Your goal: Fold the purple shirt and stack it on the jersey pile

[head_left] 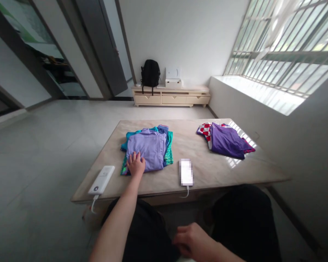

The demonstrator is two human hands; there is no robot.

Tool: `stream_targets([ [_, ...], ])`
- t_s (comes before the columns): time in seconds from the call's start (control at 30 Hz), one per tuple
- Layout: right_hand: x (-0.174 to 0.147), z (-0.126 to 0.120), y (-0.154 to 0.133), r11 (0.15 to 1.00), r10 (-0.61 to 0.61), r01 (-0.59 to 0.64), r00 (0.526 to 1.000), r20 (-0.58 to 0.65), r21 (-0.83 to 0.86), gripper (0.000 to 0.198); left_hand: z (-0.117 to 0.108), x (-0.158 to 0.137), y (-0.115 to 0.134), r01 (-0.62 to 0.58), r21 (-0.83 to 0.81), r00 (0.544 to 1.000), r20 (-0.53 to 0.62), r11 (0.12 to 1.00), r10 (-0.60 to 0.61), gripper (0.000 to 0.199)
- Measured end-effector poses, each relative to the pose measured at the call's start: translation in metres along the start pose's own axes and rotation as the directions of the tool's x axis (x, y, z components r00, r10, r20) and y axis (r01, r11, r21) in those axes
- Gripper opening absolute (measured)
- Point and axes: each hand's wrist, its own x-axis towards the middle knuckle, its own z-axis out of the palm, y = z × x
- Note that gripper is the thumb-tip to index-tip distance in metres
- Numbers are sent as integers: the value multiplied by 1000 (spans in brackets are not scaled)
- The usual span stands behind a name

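My left hand (136, 165) lies with fingers spread on the lower left part of a folded lavender garment (150, 147). That garment tops a pile, with teal clothing (129, 137) and green patterned clothing (168, 151) sticking out from beneath. Loosely curled, my right hand (191, 240) hovers low in front of the table, between my knees, and I see nothing in it. A second pile, at the right of the table, has a purple garment (226, 142) on top and red-and-white checkered cloth (205, 130) at its left side.
On the stone-like table (142, 187) a phone (186, 172) with a white cable lies near the front edge. A white power bank (101, 180), also cabled, is at the left. Beyond stands a low cabinet (175, 99) bearing a black backpack (150, 73) and a white box (173, 83).
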Motion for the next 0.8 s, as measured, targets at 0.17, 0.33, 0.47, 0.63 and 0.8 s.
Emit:
stream_targets([
  [0.17, 5, -30, 41, 945, 234, -247, 969, -84, -216, 35, 0, 6, 12, 14, -83, 1000, -8, 996, -15, 48],
  [0.33, -19, -52, 101, 801, 519, -500, 854, -35, -329, 19, 0, 11, 7, 28, -148, 999, 28, 989, -25, 42],
  [0.47, -32, -33, 115, 777, 560, -501, 826, 57, -382, 28, 2, 21, -3, 28, -187, 998, 59, 982, -17, 30],
  [0.63, -35, 3, 112, 787, 555, -453, 816, 161, -420, 27, 2, 25, -5, 34, -232, 999, 49, 972, -23, 16],
  [0.8, -36, 7, 116, 777, 563, -440, 806, 184, -449, 27, 0, 23, -3, 34, -272, 999, 34, 962, -26, 16],
])
